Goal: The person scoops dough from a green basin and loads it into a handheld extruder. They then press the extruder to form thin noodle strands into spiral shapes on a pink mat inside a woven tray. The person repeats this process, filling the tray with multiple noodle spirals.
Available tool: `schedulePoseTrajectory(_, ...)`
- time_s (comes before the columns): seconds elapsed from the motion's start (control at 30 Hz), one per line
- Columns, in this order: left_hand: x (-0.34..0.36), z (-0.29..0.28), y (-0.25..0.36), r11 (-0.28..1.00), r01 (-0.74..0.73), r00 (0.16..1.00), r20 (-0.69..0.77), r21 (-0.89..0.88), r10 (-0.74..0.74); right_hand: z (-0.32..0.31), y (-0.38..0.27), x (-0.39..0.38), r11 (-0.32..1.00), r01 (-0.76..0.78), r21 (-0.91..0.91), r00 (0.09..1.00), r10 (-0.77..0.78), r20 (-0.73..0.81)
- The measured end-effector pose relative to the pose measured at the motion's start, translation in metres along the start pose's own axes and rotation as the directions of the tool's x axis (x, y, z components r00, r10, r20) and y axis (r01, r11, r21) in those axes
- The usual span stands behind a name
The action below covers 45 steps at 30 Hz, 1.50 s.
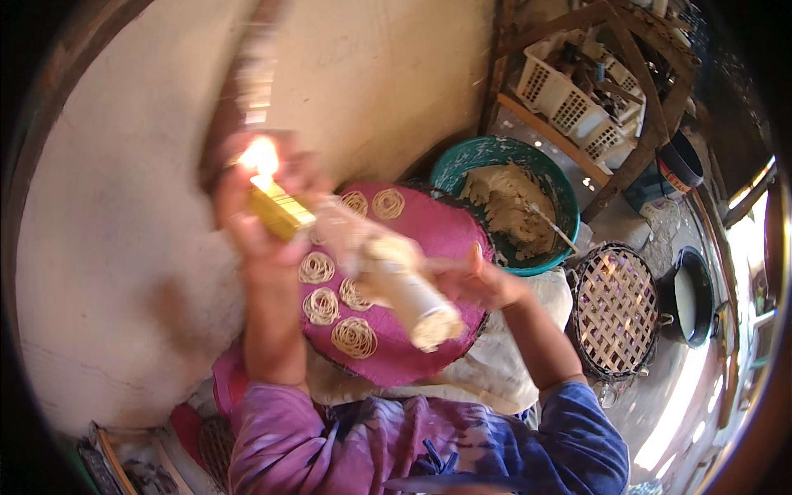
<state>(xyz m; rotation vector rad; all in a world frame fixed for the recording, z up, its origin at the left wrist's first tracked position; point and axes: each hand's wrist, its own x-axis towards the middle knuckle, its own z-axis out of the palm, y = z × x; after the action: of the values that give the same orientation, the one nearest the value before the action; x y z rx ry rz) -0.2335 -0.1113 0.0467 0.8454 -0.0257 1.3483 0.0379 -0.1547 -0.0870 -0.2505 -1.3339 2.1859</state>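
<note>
My raised left hand (260,219), smeared by motion, is closed around a yellow block-shaped piece (285,213) with a sunlit glare above it. A pale tube (412,293), blurred, slants down from near this hand; pasty dough sticks to its lower end. My right hand (487,280) is beside the tube, thumb up and fingers stretched toward it. Whether the fingertips touch it is hidden. Below lies a round tray covered with magenta cloth (400,367), bearing several coiled rings of dough strands (355,337).
A green basin (446,169) of dough (507,202) with a stick (553,227) stands beyond the tray. To the right are a woven lattice basket (615,309) and a dark pot (687,297). A white crate (569,103) sits behind wooden beams. A wall (132,206) borders the left.
</note>
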Motion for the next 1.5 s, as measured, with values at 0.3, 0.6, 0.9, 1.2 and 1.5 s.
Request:
schedulePoseTrajectory(0.3,-0.102,-0.078,-0.042,0.294,0.113,0.972,-0.167,0.949,0.167,0.052,0.005,-0.043,0.997,0.058,0.045,0.808,-0.020,-0.589)
schedulePoseTrajectory(0.6,-0.115,-0.036,-0.047,-0.052,0.255,0.711,-0.224,0.966,-0.666,0.092,-0.046,-0.023,0.017,-0.084,-0.996,0.913,-0.398,-0.084)
schedulePoseTrajectory(0.9,-0.143,-0.034,-0.099,0.414,0.210,0.731,0.139,0.886,-0.668,0.100,-0.034,-0.022,0.396,-0.291,-0.871,0.947,-0.008,-0.320)
schedulePoseTrajectory(1.2,-0.056,-0.014,-0.036,0.920,0.186,0.982,0.025,-0.344,-0.189,0.062,-0.025,-0.090,0.833,-0.501,0.234,0.854,0.519,-0.018)
schedulePoseTrajectory(1.5,-0.078,-0.119,-0.129,0.786,0.048,0.921,-0.278,-0.617,-0.274,0.060,-0.017,-0.071,0.692,-0.695,0.195,0.593,0.706,-0.387)
